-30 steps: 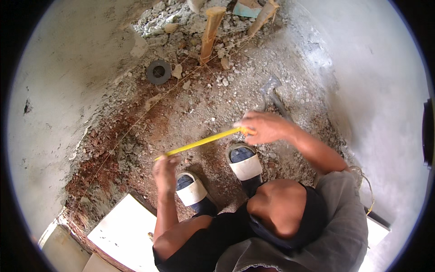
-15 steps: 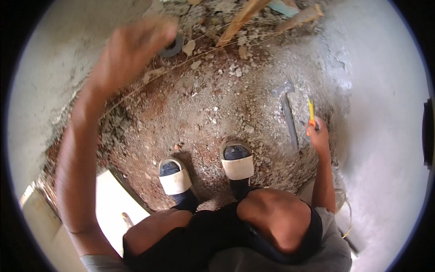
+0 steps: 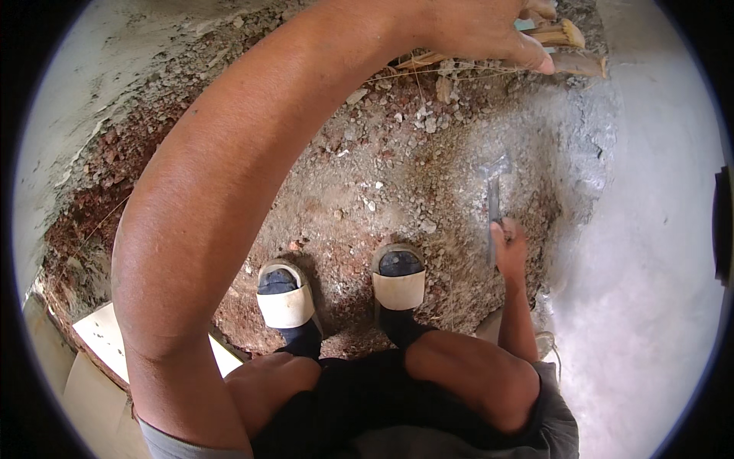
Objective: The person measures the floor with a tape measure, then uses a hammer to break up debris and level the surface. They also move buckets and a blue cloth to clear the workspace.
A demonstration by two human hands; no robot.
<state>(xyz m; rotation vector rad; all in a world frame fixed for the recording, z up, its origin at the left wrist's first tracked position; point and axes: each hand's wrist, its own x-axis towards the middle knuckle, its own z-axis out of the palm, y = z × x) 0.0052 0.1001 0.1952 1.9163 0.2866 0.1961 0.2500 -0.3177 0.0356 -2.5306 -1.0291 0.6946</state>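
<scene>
My right hand (image 3: pixel 511 249) is closed around the grey handle of a hammer (image 3: pixel 494 200). The hammer lies on the gravelly ground near the right wall, its dusty metal head pointing away from me. My left arm sweeps across the upper part of the view. Its hand (image 3: pixel 489 34) is beside some wooden sticks (image 3: pixel 562 34) at the far edge, with thumb and fingers apart and nothing visible between them. The fingertips are partly cut off by the top of the picture.
Rubble and loose stones (image 3: pixel 359 183) cover the ground between the left wall (image 3: pixel 61 138) and the pale right wall (image 3: pixel 650 268). A thin string (image 3: pixel 405 74) runs across the far side. My sandals (image 3: pixel 399 284) stand in the middle, and a white board (image 3: pixel 107 336) lies at lower left.
My left hand has swung right and farther away, toward the wooden sticks. My right hand no longer holds the yellow-and-orange tool; it has moved left onto the hammer's handle.
</scene>
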